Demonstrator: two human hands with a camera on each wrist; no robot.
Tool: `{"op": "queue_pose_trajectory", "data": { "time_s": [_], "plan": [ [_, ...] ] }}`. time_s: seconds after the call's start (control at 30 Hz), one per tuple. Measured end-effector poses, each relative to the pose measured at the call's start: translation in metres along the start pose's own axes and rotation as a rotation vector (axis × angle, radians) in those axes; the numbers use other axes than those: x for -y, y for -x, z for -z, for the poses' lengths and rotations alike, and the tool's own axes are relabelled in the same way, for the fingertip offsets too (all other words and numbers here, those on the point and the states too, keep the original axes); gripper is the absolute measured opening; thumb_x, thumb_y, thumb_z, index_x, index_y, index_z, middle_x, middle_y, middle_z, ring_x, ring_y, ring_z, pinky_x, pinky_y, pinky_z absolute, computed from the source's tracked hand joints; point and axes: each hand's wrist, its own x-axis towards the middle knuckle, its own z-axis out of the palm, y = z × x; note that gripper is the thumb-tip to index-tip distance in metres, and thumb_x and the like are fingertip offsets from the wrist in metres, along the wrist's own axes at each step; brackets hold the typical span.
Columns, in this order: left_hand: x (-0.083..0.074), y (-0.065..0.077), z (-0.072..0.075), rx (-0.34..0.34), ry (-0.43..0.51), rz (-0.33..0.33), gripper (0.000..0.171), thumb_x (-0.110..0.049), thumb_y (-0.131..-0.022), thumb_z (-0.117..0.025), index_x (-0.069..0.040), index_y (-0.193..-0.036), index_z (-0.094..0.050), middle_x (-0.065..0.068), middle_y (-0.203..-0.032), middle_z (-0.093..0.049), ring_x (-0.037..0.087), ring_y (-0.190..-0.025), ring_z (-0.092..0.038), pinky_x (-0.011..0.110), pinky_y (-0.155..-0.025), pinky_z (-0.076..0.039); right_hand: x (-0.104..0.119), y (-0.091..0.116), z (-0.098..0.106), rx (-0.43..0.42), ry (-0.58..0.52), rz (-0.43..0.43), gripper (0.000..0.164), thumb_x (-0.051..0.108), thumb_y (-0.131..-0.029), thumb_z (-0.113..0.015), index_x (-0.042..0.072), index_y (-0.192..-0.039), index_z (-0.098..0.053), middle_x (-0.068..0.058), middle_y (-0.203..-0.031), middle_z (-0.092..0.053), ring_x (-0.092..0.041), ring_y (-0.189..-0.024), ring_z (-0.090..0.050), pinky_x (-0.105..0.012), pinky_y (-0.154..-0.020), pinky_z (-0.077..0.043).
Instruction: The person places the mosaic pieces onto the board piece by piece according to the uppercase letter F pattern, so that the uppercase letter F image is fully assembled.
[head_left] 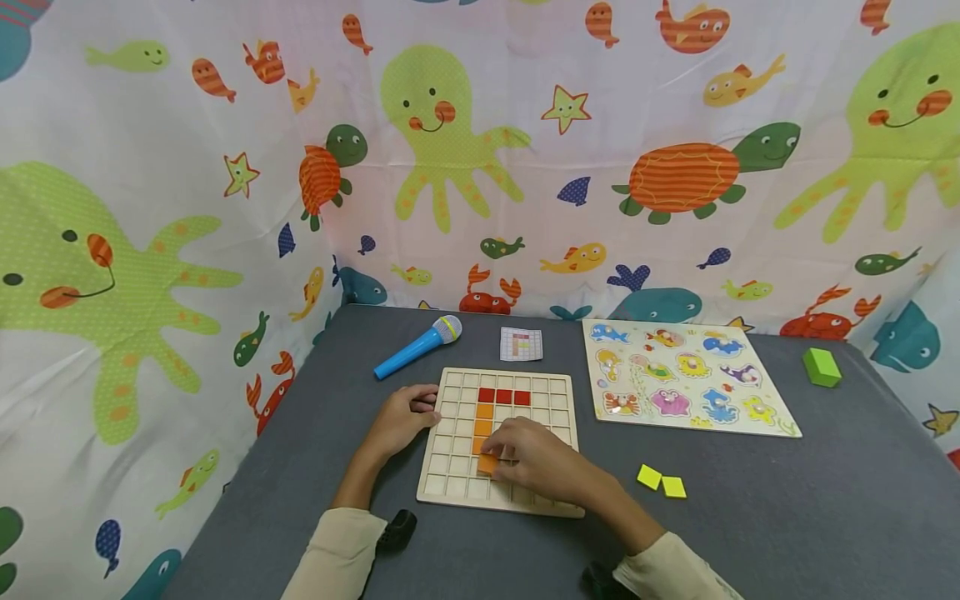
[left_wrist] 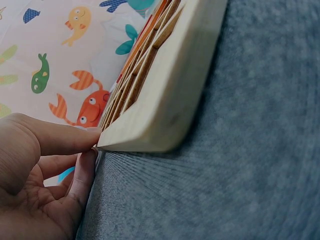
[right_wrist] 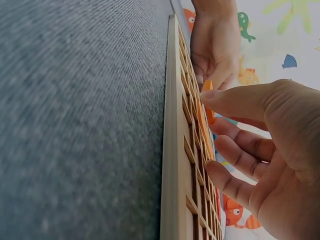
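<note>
A wooden grid board lies on the table, with a row of red tiles near its top and a column of orange tiles below them. My right hand is over the board and pinches an orange tile between thumb and fingers, at the column's lower end. In the right wrist view that tile stands tilted above the grid cells. My left hand holds the board's left edge; in the left wrist view its thumb and a finger meet at the edge.
Two yellow tiles lie right of the board. Behind it are a blue toy microphone and a small printed pattern card. A sea-animal puzzle board and a green block stand farther right. A printed curtain borders the table.
</note>
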Motion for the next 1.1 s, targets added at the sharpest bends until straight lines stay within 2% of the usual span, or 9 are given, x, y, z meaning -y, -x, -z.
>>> {"op": "queue_pose_trajectory", "data": {
  "time_s": [0.5, 1.1],
  "plan": [
    [-0.002, -0.001, 0.0, -0.001, -0.005, 0.009, 0.048, -0.008, -0.097, -0.075, -0.007, -0.143, -0.065, 0.009, -0.125, -0.065, 0.022, -0.113, -0.066, 0.046, -0.1, -0.055, 0.001, -0.011, -0.004, 0.013, 0.018, -0.008, 0.026, 0.017, -0.093, -0.083, 0.013, -0.118, -0.08, 0.004, -0.107, -0.073, -0.013, -0.098, -0.06, -0.036, -0.091, -0.054],
    [-0.001, 0.0, 0.0, 0.001, 0.004, 0.011, 0.049, -0.008, -0.097, -0.075, -0.005, -0.144, -0.065, 0.009, -0.125, -0.065, 0.022, -0.113, -0.066, 0.044, -0.1, -0.056, 0.001, -0.013, -0.006, 0.005, 0.009, -0.01, 0.029, 0.017, -0.09, -0.086, 0.012, -0.117, -0.079, 0.004, -0.105, -0.072, -0.01, -0.093, -0.059, -0.033, -0.087, -0.053]
  ]
}}
